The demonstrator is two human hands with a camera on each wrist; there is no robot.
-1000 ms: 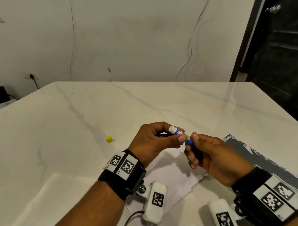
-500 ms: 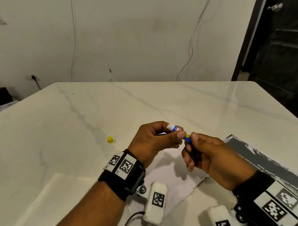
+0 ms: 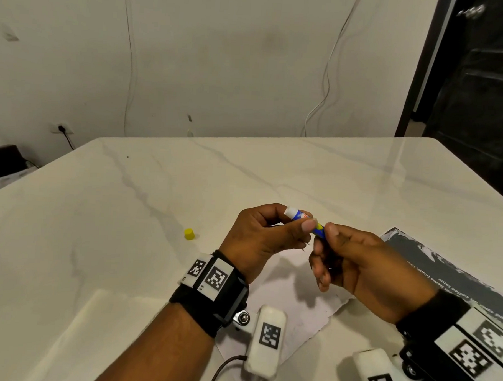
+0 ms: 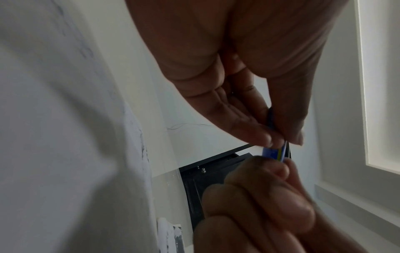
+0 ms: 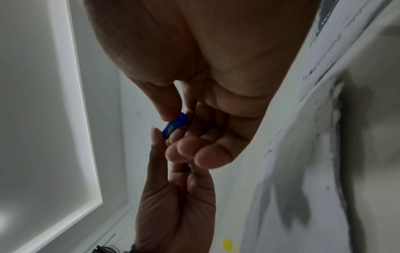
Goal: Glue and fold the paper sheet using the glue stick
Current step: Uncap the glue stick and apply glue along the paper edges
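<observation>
A small blue and yellow glue stick (image 3: 306, 223) with its white tip uncovered is held in the air between both hands above the table. My left hand (image 3: 277, 229) pinches its upper part with thumb and forefinger. My right hand (image 3: 333, 245) pinches the blue base end (image 5: 176, 124). In the left wrist view a short stretch of the glue stick (image 4: 273, 152) shows between the fingertips. The white paper sheet (image 3: 303, 305) lies flat on the table right under the hands, partly hidden by them. The yellow cap (image 3: 189, 234) stands on the table to the left.
A dark printed sheet (image 3: 442, 273) lies at the right, under my right wrist. The white marble table (image 3: 245, 175) stretches to the wall. A dark doorway (image 3: 474, 84) is at the far right. Cables hang on the wall.
Both hands have kept their hold on the glue stick and lifted it slightly. The right fingers have shifted on its base end. The cap and paper have not moved.
</observation>
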